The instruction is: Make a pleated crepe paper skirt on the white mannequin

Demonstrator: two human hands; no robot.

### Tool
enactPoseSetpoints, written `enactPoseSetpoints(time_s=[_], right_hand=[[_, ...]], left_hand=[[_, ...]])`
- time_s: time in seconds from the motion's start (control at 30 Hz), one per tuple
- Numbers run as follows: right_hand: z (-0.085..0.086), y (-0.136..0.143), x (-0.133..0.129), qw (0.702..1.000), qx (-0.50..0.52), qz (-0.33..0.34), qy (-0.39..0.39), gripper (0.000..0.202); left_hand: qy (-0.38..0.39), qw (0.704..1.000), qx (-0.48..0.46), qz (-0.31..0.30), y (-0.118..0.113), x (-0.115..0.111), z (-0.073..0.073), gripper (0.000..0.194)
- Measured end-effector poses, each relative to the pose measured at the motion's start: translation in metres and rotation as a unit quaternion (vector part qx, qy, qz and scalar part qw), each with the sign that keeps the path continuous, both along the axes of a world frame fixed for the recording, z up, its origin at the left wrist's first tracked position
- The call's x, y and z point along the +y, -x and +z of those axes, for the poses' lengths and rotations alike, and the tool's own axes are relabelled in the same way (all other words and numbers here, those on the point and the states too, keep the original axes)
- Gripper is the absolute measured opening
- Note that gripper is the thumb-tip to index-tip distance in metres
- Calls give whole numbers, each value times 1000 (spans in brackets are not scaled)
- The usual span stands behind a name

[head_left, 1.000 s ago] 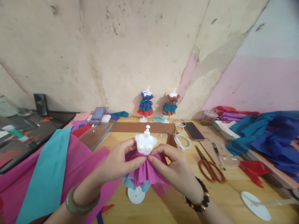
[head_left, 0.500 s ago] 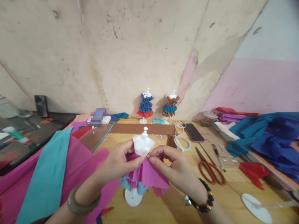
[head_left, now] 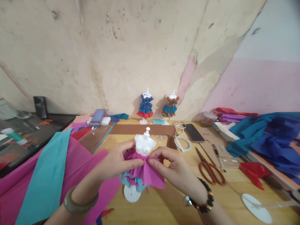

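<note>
A small white mannequin [head_left: 143,144] on a round white base [head_left: 132,194] stands between my hands. Around its waist is a gathered magenta crepe paper skirt [head_left: 150,175], with a light blue ruffle [head_left: 126,180] below it. My left hand [head_left: 118,159] pinches the skirt at the waist, thumb in front, its other fingers behind the figure. My right hand [head_left: 170,164] grips the magenta paper at the waist's right side between thumb and forefinger. The two thumb tips almost meet.
Orange-handled scissors [head_left: 209,168], a pen [head_left: 219,157] and a phone [head_left: 194,133] lie to the right. Two dressed mannequins [head_left: 145,106] stand by the wall. Magenta and turquoise paper [head_left: 44,175] covers the left; blue paper [head_left: 272,140] is heaped right. Another white base [head_left: 256,207] sits front right.
The magenta paper's loose right part has swung inward toward the mannequin, and more gathers show at the waist. The figure tilts slightly more to the right. Both hands keep their pinch.
</note>
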State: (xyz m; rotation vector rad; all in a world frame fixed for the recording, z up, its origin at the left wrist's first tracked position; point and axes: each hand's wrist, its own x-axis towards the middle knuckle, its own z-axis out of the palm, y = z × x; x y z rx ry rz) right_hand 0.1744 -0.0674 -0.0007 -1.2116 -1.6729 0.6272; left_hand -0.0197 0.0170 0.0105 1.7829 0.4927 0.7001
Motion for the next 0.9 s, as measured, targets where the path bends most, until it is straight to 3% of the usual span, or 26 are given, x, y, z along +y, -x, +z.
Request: enactPoseSetpoints(time_s=[0.37, 0.57, 0.73, 0.9], right_hand=[[7, 2, 0, 1000, 2, 27, -11, 13], [3, 6, -2, 998, 26, 54, -36, 13], [0, 8, -1, 999, 30, 16, -35, 9], [0, 9, -1, 999, 34, -21, -21, 12]], left_hand=[[2, 1000, -11, 2, 1, 1, 2, 36], [-4, 1000, 0, 14, 1, -2, 5, 23], [15, 1000, 2, 8, 0, -2, 7, 14], [25, 999, -17, -11, 0, -1, 3, 28]])
